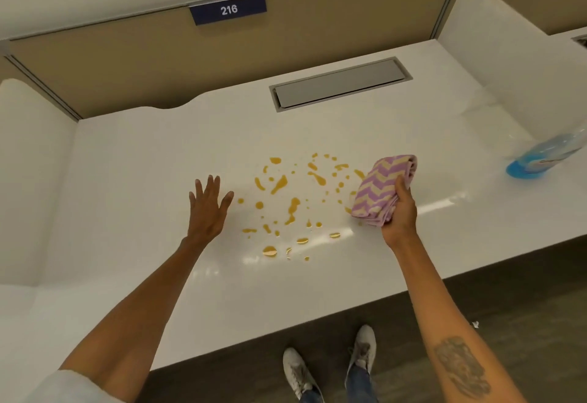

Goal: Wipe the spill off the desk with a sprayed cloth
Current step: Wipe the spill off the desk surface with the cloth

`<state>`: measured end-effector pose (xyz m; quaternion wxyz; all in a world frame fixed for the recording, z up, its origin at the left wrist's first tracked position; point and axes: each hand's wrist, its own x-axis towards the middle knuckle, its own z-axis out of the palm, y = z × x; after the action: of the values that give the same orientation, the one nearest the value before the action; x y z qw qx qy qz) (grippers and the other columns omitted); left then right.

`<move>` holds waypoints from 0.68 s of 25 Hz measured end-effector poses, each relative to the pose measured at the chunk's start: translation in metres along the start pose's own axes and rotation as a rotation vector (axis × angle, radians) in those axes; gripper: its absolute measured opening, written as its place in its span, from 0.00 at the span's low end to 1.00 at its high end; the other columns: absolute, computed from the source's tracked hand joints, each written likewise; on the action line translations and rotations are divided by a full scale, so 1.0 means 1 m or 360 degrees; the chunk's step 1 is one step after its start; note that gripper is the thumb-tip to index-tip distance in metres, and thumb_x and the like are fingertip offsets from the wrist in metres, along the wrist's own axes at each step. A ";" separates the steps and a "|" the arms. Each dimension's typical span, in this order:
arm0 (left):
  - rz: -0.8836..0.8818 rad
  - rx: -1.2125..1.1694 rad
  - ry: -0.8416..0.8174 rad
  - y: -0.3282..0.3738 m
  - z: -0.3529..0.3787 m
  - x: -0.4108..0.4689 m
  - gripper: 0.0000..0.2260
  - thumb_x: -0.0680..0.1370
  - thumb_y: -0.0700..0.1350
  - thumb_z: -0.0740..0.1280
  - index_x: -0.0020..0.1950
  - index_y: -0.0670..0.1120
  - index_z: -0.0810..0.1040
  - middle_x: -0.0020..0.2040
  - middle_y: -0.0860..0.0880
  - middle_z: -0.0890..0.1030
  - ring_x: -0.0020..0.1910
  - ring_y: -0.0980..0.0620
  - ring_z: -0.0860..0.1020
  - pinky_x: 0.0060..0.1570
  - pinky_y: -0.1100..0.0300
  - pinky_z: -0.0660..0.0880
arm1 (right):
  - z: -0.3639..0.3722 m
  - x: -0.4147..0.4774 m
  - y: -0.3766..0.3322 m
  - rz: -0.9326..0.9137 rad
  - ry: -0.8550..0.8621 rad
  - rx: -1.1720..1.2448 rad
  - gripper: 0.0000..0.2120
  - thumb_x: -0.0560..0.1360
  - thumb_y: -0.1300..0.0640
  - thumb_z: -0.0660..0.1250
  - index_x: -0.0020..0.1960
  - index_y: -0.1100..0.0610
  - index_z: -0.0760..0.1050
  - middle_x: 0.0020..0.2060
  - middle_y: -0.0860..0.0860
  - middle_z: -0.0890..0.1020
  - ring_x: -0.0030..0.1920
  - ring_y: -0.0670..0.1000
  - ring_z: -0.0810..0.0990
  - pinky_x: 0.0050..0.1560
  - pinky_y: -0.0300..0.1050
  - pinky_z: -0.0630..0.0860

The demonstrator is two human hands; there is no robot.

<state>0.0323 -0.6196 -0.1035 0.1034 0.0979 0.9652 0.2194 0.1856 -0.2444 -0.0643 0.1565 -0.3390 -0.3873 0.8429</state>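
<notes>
An orange spill (293, 205) lies in many drops and streaks across the middle of the white desk (143, 154). My right hand (401, 212) grips a folded pink and cream zigzag cloth (379, 189), held just above the spill's right edge. My left hand (208, 209) is spread flat with fingers apart at the spill's left edge, holding nothing. A clear spray bottle (546, 154) with blue liquid stands at the far right of the desk, partly cut off by the frame edge.
A grey cable hatch (341, 85) is set into the desk's back. White side dividers (495, 53) rise at left and right, a tan back panel carries a "216" sign (228, 9). The desk's front edge is near my shoes (330, 367).
</notes>
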 end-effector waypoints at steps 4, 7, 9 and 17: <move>-0.0121 0.0202 0.0104 -0.033 0.009 -0.004 0.30 0.84 0.59 0.46 0.82 0.45 0.49 0.83 0.46 0.48 0.81 0.43 0.39 0.77 0.42 0.37 | -0.011 0.016 -0.025 -0.0396 0.0157 -0.0544 0.22 0.81 0.48 0.61 0.74 0.51 0.67 0.61 0.50 0.80 0.58 0.52 0.81 0.54 0.43 0.81; -0.0229 0.0248 0.0153 -0.049 0.014 -0.004 0.30 0.84 0.59 0.46 0.82 0.45 0.49 0.83 0.45 0.49 0.81 0.41 0.40 0.76 0.39 0.38 | -0.015 0.040 -0.026 -0.0641 0.0318 -0.1291 0.23 0.81 0.40 0.55 0.75 0.41 0.60 0.57 0.53 0.79 0.49 0.56 0.82 0.43 0.47 0.82; -0.0272 0.0250 0.0141 -0.057 0.017 -0.004 0.30 0.84 0.59 0.46 0.82 0.46 0.48 0.83 0.45 0.48 0.81 0.41 0.40 0.76 0.39 0.38 | -0.017 0.070 -0.010 -0.0804 0.0279 -0.1905 0.25 0.83 0.45 0.54 0.78 0.46 0.56 0.72 0.56 0.69 0.69 0.62 0.71 0.68 0.62 0.69; -0.0329 0.0161 0.0027 -0.061 0.032 -0.010 0.29 0.84 0.59 0.46 0.83 0.49 0.45 0.83 0.47 0.45 0.81 0.43 0.39 0.77 0.40 0.37 | 0.007 0.101 0.054 -0.0623 0.0001 -0.2625 0.29 0.83 0.43 0.47 0.79 0.57 0.53 0.79 0.55 0.57 0.79 0.55 0.50 0.77 0.59 0.41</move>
<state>0.0411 -0.6629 -0.1570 0.1123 0.0010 0.9808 0.1594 0.1077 -0.2301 -0.1478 0.0023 -0.2717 -0.9299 0.2481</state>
